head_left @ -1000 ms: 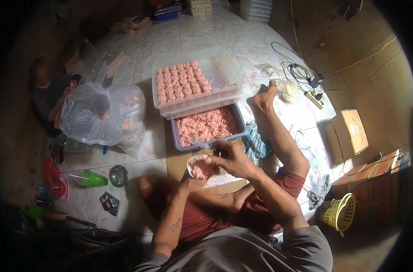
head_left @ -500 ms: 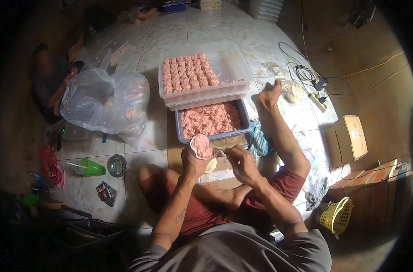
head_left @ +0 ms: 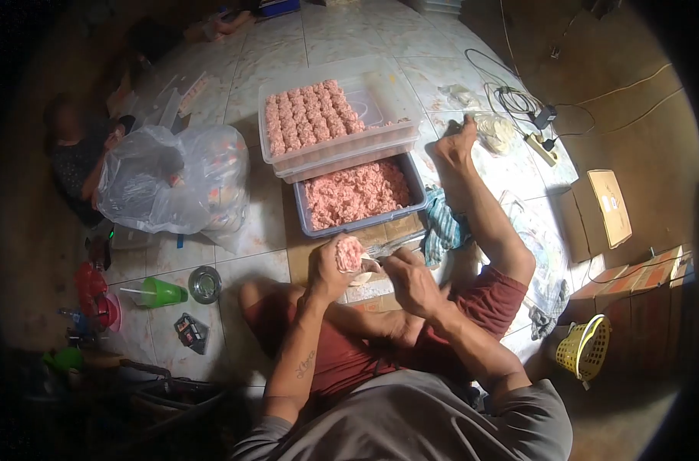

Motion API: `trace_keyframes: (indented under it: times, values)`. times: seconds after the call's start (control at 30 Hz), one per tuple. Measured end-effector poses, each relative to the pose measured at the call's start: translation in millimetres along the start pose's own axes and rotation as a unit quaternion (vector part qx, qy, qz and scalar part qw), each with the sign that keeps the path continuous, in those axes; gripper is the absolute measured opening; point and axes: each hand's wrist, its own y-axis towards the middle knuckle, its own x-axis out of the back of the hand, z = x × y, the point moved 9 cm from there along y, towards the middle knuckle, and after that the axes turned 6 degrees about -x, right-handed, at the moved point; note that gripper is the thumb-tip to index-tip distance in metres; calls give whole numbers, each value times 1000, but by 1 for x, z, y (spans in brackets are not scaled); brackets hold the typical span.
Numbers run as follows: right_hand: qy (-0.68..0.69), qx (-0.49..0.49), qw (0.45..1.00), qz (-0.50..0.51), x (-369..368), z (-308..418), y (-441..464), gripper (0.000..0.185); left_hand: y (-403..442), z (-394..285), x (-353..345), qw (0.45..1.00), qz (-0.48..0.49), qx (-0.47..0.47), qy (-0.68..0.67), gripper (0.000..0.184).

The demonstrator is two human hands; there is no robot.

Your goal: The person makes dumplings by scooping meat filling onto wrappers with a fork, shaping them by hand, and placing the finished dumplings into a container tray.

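My left hand (head_left: 329,270) is curled around a dumpling (head_left: 349,255), a thin pale wrapper with pink minced meat bulging at its top. Close to its right side, my right hand (head_left: 413,283) grips what looks like a metal spoon (head_left: 371,265), its end near the dumpling and partly hidden. Round pale wrappers (head_left: 360,281) lie below the hands, partly covered. Just beyond is a grey-blue tub (head_left: 302,218) of minced pink meat (head_left: 357,196). Behind it, stacked clear plastic boxes (head_left: 395,131) hold rows of meat-topped dumplings (head_left: 309,115).
A large clear plastic bag (head_left: 173,180) stands at left, with another person (head_left: 77,154) behind it. A green cup (head_left: 163,292) and a glass ashtray (head_left: 204,285) sit nearer. To the right are a striped cloth (head_left: 443,228), cables (head_left: 511,119), cardboard boxes (head_left: 634,284) and a yellow basket (head_left: 584,347).
The view has shifted slightly. My left hand has tilted the dumpling, so its meat top looks more compact, and the spoon has drawn a little lower beside it.
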Motion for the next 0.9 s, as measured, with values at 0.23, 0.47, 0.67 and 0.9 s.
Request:
trace_keyframes:
  times: [0.23,0.47,0.67,0.9]
  values:
    - [275,-215,934,72,-19,-53,-30,22,-5,-5,36,988,-111,-103,-31,41]
    - [455,-239,846,141,-63,-32,-30,20,-6,-4,3,988,-19,-40,-149,44]
    - [146,-87,984,-48,-9,-19,-15,15,-6,-5,36,983,-183,-4,-27,52]
    - [378,-248,887,98,-48,-51,-44,21,4,-24,44,980,-184,-51,-57,57]
